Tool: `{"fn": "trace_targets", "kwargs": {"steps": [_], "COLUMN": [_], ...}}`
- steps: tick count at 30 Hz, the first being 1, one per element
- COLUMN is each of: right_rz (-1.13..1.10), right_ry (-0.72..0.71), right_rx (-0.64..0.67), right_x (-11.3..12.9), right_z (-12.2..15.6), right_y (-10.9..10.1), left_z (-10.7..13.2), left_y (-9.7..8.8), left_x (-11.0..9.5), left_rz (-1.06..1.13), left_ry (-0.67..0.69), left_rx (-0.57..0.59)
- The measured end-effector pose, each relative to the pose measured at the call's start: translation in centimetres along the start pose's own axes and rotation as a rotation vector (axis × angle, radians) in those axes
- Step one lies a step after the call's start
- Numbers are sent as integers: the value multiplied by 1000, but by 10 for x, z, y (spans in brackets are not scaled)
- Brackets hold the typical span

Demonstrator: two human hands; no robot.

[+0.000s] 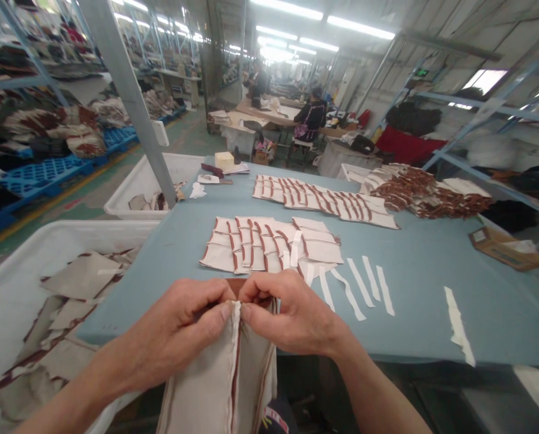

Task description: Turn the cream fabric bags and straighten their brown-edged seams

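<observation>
Both hands pinch the top of a cream fabric piece point(201, 380) with a brown-edged seam, held upright at the table's near edge. My left hand point(188, 322) grips the seam's upper end from the left, thumb on top. From the right, my right hand point(287, 310) pinches the same spot, fingertips almost meeting the left ones. The piece's lower part hangs down toward my lap. Just beyond the hands lies a row of overlapping cream pieces point(224, 244) with brown edges. White strips point(362, 283) are spread to the right of that row, some lying over it.
A longer row of cream pieces point(318, 199) crosses the blue table point(414, 283). A heaped stack point(423, 190) and a cardboard box point(506, 248) sit at right. White bins point(61, 232) stand at left beside a metal post point(133, 90). A person point(312, 114) sits farther back.
</observation>
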State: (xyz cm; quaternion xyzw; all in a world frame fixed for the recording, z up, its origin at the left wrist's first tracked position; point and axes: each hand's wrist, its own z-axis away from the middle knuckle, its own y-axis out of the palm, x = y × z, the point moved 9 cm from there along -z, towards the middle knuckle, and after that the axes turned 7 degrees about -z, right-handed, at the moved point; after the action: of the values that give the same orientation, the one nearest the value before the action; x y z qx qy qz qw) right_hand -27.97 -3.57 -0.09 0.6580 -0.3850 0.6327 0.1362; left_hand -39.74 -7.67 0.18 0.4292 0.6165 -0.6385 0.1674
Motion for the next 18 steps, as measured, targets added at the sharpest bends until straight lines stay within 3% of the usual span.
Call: {"fn": "trace_targets", "kwargs": {"steps": [7,15,18], "right_rz": [-248,-91,-95], "right_ry": [1,-114,-78], "right_rx": [56,10,-8], "right_x": [-8,1,-1], "right_z": [-2,8,9], "right_y": [9,3,2], "left_z": [-1,1,5], "left_y": [2,2,3], "left_x": [11,12,14], "left_rz": [60,-27,-52], "left_ry": [-19,-117,-136], "left_rx": [42,3,-6]}}
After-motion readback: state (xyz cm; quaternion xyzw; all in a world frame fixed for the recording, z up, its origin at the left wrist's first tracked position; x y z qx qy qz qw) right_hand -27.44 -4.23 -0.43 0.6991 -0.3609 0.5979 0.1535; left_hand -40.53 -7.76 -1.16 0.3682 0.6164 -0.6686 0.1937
